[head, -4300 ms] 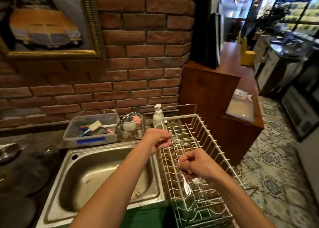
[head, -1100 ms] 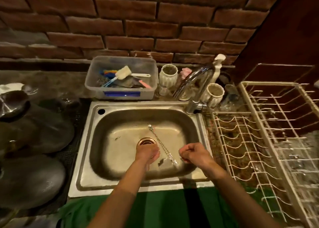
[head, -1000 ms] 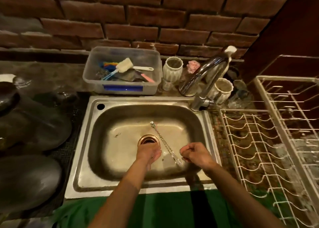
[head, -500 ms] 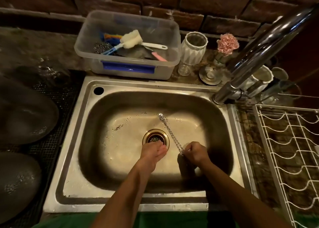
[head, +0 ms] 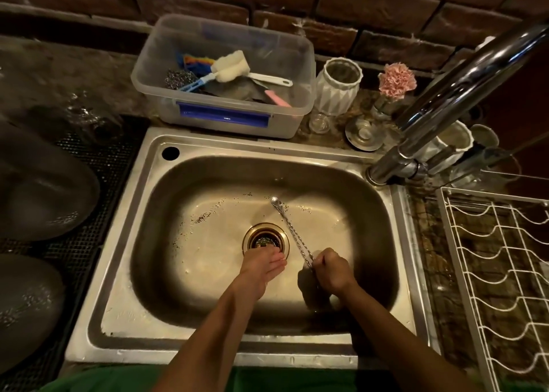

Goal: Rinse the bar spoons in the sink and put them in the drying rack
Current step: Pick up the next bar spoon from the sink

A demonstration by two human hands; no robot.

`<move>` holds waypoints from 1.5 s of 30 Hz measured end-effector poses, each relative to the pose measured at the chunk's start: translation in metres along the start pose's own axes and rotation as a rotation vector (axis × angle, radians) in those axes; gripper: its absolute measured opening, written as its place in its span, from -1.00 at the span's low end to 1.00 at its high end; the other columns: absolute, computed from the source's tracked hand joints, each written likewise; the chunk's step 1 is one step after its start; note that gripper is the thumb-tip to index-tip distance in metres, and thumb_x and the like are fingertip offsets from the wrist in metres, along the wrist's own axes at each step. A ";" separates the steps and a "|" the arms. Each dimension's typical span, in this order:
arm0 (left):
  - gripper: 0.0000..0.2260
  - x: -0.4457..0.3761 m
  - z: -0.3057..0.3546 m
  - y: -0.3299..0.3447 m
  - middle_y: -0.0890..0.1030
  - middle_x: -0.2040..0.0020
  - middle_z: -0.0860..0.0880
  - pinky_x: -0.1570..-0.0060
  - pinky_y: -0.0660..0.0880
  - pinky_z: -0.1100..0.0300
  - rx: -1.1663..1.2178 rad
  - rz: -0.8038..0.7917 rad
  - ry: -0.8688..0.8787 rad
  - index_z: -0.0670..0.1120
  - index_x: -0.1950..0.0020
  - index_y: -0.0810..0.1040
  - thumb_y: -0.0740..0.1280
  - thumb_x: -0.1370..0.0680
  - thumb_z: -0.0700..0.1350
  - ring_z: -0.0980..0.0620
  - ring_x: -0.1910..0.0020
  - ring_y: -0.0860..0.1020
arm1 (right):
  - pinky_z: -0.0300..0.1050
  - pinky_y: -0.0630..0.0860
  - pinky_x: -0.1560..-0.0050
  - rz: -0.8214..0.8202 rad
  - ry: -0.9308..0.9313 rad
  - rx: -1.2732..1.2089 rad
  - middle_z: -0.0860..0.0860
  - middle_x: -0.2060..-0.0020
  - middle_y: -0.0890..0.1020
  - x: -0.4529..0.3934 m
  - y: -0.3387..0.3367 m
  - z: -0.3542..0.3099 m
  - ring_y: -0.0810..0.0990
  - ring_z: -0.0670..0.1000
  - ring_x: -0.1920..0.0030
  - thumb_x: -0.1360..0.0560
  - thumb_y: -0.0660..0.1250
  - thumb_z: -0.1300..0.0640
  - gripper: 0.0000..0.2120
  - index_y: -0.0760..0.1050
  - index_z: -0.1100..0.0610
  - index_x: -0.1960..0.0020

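Observation:
A long twisted-stem bar spoon (head: 292, 234) lies slanted in the steel sink (head: 142, 222), its small end pointing to the back wall. My right hand (head: 331, 270) is closed around its near end, low in the basin. My left hand (head: 264, 265) hovers flat beside the brass drain (head: 265, 239), fingers together and holding nothing. The white wire drying rack (head: 493, 273) stands to the right of the sink.
The chrome tap (head: 439, 103) arches over the sink's back right corner. A clear tub (head: 225, 74) with brushes and sponges sits behind the sink, next to white ribbed cups (head: 337, 87) and a pink flower (head: 396, 80). Dark domed lids (head: 38, 189) rest on a mesh mat at left.
I turned from the drying rack to the sink and leaned in closer. My right hand has closed on the near end of the spoon lying in the basin.

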State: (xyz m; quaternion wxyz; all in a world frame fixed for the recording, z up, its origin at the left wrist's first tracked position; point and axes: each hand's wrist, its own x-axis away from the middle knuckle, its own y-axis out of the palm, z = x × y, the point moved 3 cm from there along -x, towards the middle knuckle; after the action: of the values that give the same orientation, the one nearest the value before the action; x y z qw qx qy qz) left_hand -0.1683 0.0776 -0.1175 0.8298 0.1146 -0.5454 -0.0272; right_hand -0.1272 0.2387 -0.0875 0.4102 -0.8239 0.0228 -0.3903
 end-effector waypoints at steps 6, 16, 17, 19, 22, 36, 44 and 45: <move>-0.67 0.012 -0.001 0.012 0.59 -0.27 -0.30 -0.14 0.58 0.02 0.065 -0.046 0.030 -0.35 -0.39 0.39 0.19 -0.68 -0.21 -0.18 -0.07 0.63 | -0.23 0.39 0.30 -0.061 -0.026 -0.159 -0.06 0.27 0.54 0.025 0.000 -0.011 0.51 0.01 0.14 -0.53 0.28 0.24 -0.73 0.40 -0.01 0.30; -0.78 0.048 0.014 0.011 0.64 0.01 -0.34 -0.04 0.58 0.06 0.190 -0.022 0.071 -0.43 -0.25 0.46 0.21 -0.61 -0.42 -0.16 0.11 0.68 | -0.06 0.57 0.01 -0.199 -0.006 -0.302 0.09 0.06 0.67 0.074 -0.004 -0.020 0.64 0.07 -0.01 -0.55 0.32 0.18 -0.90 0.58 0.17 -0.02; -0.79 0.053 0.016 0.009 0.65 0.05 -0.33 0.02 0.62 0.08 0.190 -0.008 0.083 -0.42 -0.22 0.48 0.22 -0.60 -0.42 -0.16 0.13 0.69 | -0.09 0.56 0.01 -0.194 -0.018 -0.311 0.06 0.09 0.67 0.079 -0.005 -0.021 0.63 0.03 0.01 -0.54 0.32 0.20 -0.92 0.59 0.16 0.01; -0.82 0.063 0.021 0.006 0.67 0.12 -0.30 0.18 0.66 0.13 0.181 0.024 0.109 -0.41 -0.18 0.51 0.23 -0.60 -0.42 -0.13 0.22 0.71 | -0.17 0.56 0.02 -0.179 -0.053 -0.310 0.02 0.11 0.68 0.090 -0.010 -0.024 0.63 -0.03 0.02 -0.53 0.33 0.22 -0.91 0.62 0.15 0.06; -0.80 0.077 0.030 0.000 0.65 0.14 -0.28 0.06 0.61 0.11 0.194 0.058 0.138 -0.42 -0.19 0.51 0.19 -0.61 -0.44 -0.12 0.21 0.68 | -0.26 0.56 0.17 -0.202 -0.105 -0.288 -0.03 0.22 0.67 0.109 -0.018 -0.030 0.65 -0.06 0.12 -0.50 0.32 0.27 -0.81 0.62 0.10 0.24; -0.77 0.184 0.083 0.008 0.59 -0.10 -0.42 0.16 0.67 0.10 0.220 -0.036 0.300 -0.48 -0.22 0.48 0.16 -0.61 -0.45 -0.18 0.08 0.65 | -0.22 0.50 0.37 -0.213 -0.140 -0.440 0.09 0.31 0.67 0.210 -0.093 -0.060 0.60 -0.05 0.37 -0.49 0.19 0.37 -0.74 0.63 0.18 0.20; -0.78 0.262 0.110 0.032 0.59 -0.13 -0.42 0.23 0.68 0.13 0.166 -0.116 0.401 -0.45 -0.23 0.47 0.20 -0.60 -0.43 -0.19 0.10 0.65 | -0.20 0.57 0.38 -0.230 -0.206 -0.504 0.13 0.28 0.69 0.261 -0.147 -0.077 0.58 -0.04 0.45 -0.48 0.42 0.32 -0.89 0.60 0.37 0.04; -0.79 0.271 0.113 0.035 0.61 -0.10 -0.41 0.23 0.68 0.14 0.142 -0.129 0.412 -0.44 -0.21 0.48 0.20 -0.60 -0.43 -0.19 0.10 0.66 | -0.23 0.55 0.43 -0.233 -0.216 -0.509 0.12 0.30 0.69 0.268 -0.153 -0.080 0.57 -0.06 0.49 -0.48 0.41 0.34 -0.89 0.60 0.40 0.05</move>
State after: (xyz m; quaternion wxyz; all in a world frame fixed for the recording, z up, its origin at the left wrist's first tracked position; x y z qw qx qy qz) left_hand -0.1642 0.0476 0.1769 0.9100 0.2105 -0.3566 -0.0176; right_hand -0.0371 0.1918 0.2149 0.1430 -0.9341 -0.0189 -0.3266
